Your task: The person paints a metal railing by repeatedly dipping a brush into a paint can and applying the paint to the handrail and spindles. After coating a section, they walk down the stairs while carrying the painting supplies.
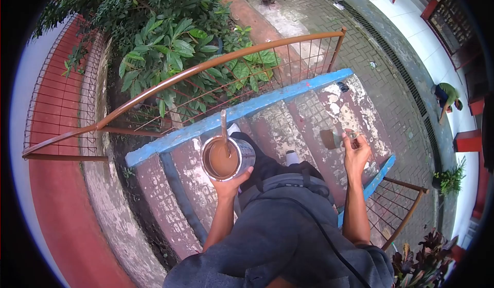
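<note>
My left hand is wrapped round the lower side of a metal paint can. Brown paint shows inside it, and a stirring stick stands up out of the paint, leaning on the rim. In my right hand is a paintbrush, pinched by its handle, its brown-coated bristles pointing left over the steps. Beyond both hands runs a metal handrail, glossy brown along its top, with thin bars beneath. Neither hand touches the rail.
I am on worn steps with peeling paint and a blue edge. Leafy plants crowd behind the rail. A second railing stands at the right. A person bends over on the far-right walkway, past a drain grate.
</note>
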The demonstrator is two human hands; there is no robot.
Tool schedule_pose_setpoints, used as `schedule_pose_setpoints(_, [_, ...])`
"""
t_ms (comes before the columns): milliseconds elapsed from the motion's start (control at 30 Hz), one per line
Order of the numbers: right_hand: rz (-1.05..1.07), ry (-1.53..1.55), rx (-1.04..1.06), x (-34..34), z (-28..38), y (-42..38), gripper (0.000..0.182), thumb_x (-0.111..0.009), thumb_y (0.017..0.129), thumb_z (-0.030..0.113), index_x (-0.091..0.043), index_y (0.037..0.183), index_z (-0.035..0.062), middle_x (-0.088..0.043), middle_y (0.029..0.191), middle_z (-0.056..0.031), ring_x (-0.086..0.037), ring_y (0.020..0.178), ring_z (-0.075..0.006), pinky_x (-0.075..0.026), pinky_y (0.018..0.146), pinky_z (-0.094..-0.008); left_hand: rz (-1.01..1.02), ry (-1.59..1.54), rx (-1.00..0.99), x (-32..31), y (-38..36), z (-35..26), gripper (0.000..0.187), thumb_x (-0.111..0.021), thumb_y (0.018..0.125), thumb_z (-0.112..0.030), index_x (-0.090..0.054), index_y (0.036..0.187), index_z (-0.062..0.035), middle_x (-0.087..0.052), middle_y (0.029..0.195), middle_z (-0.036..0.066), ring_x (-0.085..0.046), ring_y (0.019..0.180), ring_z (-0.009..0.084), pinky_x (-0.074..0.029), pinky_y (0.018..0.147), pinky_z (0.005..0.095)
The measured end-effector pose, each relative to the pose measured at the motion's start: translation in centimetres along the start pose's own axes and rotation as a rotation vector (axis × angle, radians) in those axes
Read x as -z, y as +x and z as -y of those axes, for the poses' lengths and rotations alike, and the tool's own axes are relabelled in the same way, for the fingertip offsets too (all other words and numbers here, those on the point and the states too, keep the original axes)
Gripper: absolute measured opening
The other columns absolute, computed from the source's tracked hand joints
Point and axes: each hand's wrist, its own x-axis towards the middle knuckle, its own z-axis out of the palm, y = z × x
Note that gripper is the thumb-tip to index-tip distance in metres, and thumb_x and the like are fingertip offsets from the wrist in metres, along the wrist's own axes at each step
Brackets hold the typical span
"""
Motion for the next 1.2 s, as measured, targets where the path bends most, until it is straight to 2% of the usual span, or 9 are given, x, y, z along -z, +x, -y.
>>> schedule_pose_setpoints(133, [0.132,-0.05,-0.072,-1.8,3.3,0.5,0.02,-0.076,0.104,0.014,-0.078,0.117,0.0007,-0.077,0.096,-0.0104,-0.071,0.084,-0.0125,-0.055,0.08,-0.0313,-0.012,-0.027,-0.022,0.1,0.9,-0.3,0.097,-0.105,0.062,-0.011,-0.056,0.145,-0.0004,-0.066,0.137,0.01,-0.065,0.125,0.0225,-0.053,0.11,0.0399])
schedule_pose_setpoints(300, [0.199,0.115,0.09,-3.7,7.7,0.4,0.019,-0.074,0.106,0.015,-0.077,0.116,-0.0007,-0.078,0.098,-0.0085,-0.07,0.09,-0.0144,-0.054,0.083,-0.0321,0.017,-0.041,-0.063,-0.4,2.4,-0.8,0.1,-0.105,0.061,-0.01,-0.054,0.147,-0.0006,-0.065,0.14,0.01,-0.066,0.127,0.0233,-0.052,0.114,0.0406])
schedule_pose_setpoints(333, [0.2,0.112,0.107,-3.7,8.6,0.4,0.019,-0.074,0.106,0.015,-0.077,0.116,-0.0011,-0.077,0.099,-0.0083,-0.07,0.092,-0.0149,-0.054,0.085,-0.032,-0.023,-0.075,-0.105,-0.8,2.6,-1.1,0.09,-0.106,0.06,-0.018,-0.063,0.137,0.0006,-0.072,0.129,0.011,-0.07,0.117,0.0208,-0.056,0.105,0.0388])
schedule_pose_setpoints(433, [0.225,0.099,0.125,-3.1,11.6,-0.1,0.017,-0.073,0.106,0.013,-0.076,0.115,-0.0011,-0.077,0.107,-0.0088,-0.07,0.102,-0.0164,-0.054,0.091,-0.0316,0.016,-0.055,-0.064,-0.9,3.1,-1.0,0.086,-0.105,0.062,-0.018,-0.064,0.135,0.0006,-0.073,0.127,0.011,-0.07,0.116,0.02,-0.057,0.104,0.0398])
schedule_pose_setpoints(533, [0.193,0.288,0.386,-2.6,13.4,-0.7,0.016,-0.072,0.105,0.009,-0.073,0.117,-0.0013,-0.073,0.119,-0.0142,-0.068,0.11,-0.021,-0.053,0.096,-0.0351,0.055,-0.041,-0.082,-1.1,3.8,-0.3,0.092,-0.105,0.059,-0.02,-0.062,0.138,0.0001,-0.074,0.129,0.012,-0.072,0.118,0.0229,-0.057,0.105,0.041])
schedule_pose_setpoints(633, [0.177,0.473,0.542,-2.0,14.6,-1.7,0.018,-0.071,0.106,0.008,-0.069,0.119,-0.0036,-0.071,0.117,-0.0175,-0.068,0.108,-0.0241,-0.055,0.096,-0.0383,0.107,-0.001,-0.117,-1.7,4.7,0.9,0.102,-0.105,0.054,-0.02,-0.058,0.143,-0.0009,-0.073,0.132,0.015,-0.072,0.122,0.0284,-0.056,0.108,0.0418])
schedule_pose_setpoints(833, [0.087,0.546,0.649,-1.6,15.6,-2.6,0.023,-0.07,0.106,0.012,-0.063,0.12,-0.0052,-0.069,0.115,-0.02,-0.068,0.103,-0.025,-0.057,0.094,-0.0413,0.133,0.067,-0.273,-3.6,5.4,2.7,0.11,-0.104,0.05,-0.021,-0.055,0.146,0.0012,-0.071,0.134,0.019,-0.071,0.125,0.0358,-0.056,0.11,0.0448])
schedule_pose_setpoints(967, [-0.011,0.599,0.593,-2.4,15.0,-1.8,0.024,-0.071,0.106,0.013,-0.064,0.121,-0.0049,-0.069,0.119,-0.0197,-0.07,0.102,-0.025,-0.057,0.094,-0.0414,0.111,0.051,-0.24,-3.6,5.0,2.4,0.108,-0.103,0.051,-0.023,-0.056,0.145,0.0008,-0.071,0.135,0.019,-0.072,0.122,0.0359,-0.056,0.11,0.0451])
schedule_pose_setpoints(1200, [0.108,0.452,0.085,-13.0,9.8,2.7,0.02,-0.075,0.106,0.011,-0.069,0.116,-0.0056,-0.072,0.119,-0.0149,-0.072,0.106,-0.0205,-0.062,0.095,-0.0364,0.148,-0.028,-0.145,-1.3,5.9,5.2,0.103,-0.107,0.055,-0.024,-0.058,0.143,-0.0001,-0.071,0.136,0.015,-0.07,0.126,0.0269,-0.053,0.113,0.0416])
